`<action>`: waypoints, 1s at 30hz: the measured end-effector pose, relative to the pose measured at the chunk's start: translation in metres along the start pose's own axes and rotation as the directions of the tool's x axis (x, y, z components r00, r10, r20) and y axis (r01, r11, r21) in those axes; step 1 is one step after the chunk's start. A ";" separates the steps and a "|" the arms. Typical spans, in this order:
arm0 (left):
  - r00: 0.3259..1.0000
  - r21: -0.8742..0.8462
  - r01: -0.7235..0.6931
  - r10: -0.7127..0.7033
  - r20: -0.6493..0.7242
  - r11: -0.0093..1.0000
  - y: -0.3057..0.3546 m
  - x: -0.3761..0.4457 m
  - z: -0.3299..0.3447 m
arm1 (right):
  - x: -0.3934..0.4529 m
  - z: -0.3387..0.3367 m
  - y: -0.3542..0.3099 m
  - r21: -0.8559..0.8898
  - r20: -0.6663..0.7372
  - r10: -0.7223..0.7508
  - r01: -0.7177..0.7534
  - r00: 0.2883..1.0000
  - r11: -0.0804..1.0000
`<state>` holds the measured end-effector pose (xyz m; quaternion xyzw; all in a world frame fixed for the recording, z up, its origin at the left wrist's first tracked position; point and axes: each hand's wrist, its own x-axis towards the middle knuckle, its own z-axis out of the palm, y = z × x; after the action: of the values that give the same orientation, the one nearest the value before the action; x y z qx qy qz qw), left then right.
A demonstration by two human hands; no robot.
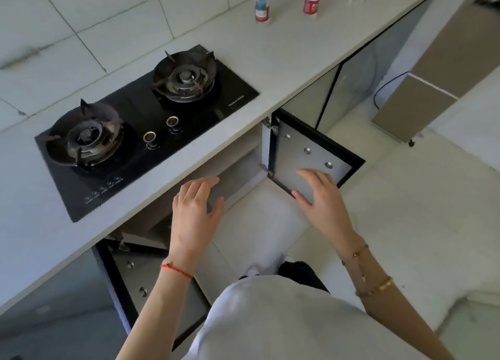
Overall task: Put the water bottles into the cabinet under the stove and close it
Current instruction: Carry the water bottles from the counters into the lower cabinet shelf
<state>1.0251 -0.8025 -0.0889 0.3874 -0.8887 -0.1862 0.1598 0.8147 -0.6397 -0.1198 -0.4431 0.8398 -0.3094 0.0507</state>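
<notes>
Two water bottles stand on the far end of the counter: one with a blue-and-red label [262, 6] and one with a red label [312, 0]. Under the black two-burner stove [140, 127] the cabinet [238, 170] stands with both doors swung out: the right door [311, 154] and the left door [151, 286]. My left hand [194, 211] hovers in front of the cabinet opening, fingers spread, holding nothing. My right hand [322, 197] is just in front of the right door's lower edge, fingers apart and empty. The cabinet's inside is mostly hidden by the counter edge.
The pale counter [284, 59] runs along a tiled wall. More cabinet doors [351, 89] stay closed further right. A tan cupboard [433, 83] with a blue cable stands across the pale tiled floor [405, 211]. My feet are below the opening.
</notes>
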 end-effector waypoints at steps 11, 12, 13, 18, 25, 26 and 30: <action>0.936 -0.096 -0.306 0.317 0.150 0.947 0.107 0.067 0.064 | -0.034 -0.065 0.088 0.017 -0.170 0.303 -0.305 0.938 0.952; 0.928 -0.101 -0.326 0.339 0.156 0.940 0.121 0.073 0.074 | -0.033 -0.073 0.100 0.017 -0.181 0.318 -0.320 0.931 0.947; 0.920 -0.109 -0.345 0.359 0.160 0.932 0.135 0.080 0.083 | -0.032 -0.081 0.113 0.017 -0.195 0.330 -0.333 0.924 0.943; 0.900 -0.158 -0.390 0.411 0.145 0.907 0.215 0.117 0.136 | -0.013 -0.135 0.187 0.005 -0.229 0.356 -0.365 0.906 0.931; 0.920 -0.232 -0.367 0.387 0.051 0.901 0.335 0.156 0.204 | 0.034 -0.227 0.293 -0.060 -0.203 0.304 -0.322 0.931 0.945; 0.926 -0.233 -0.356 0.375 0.042 0.905 0.349 0.163 0.211 | 0.043 -0.238 0.307 -0.064 -0.196 0.296 -0.314 0.935 0.947; 0.953 -0.227 -0.295 0.304 0.008 0.928 0.396 0.191 0.231 | 0.084 -0.268 0.351 -0.055 -0.166 0.261 -0.273 0.951 0.960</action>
<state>0.5534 -0.6481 -0.0857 0.2229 -0.9140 -0.2665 0.2094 0.4172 -0.4317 -0.0866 -0.3013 0.9047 -0.3013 0.0085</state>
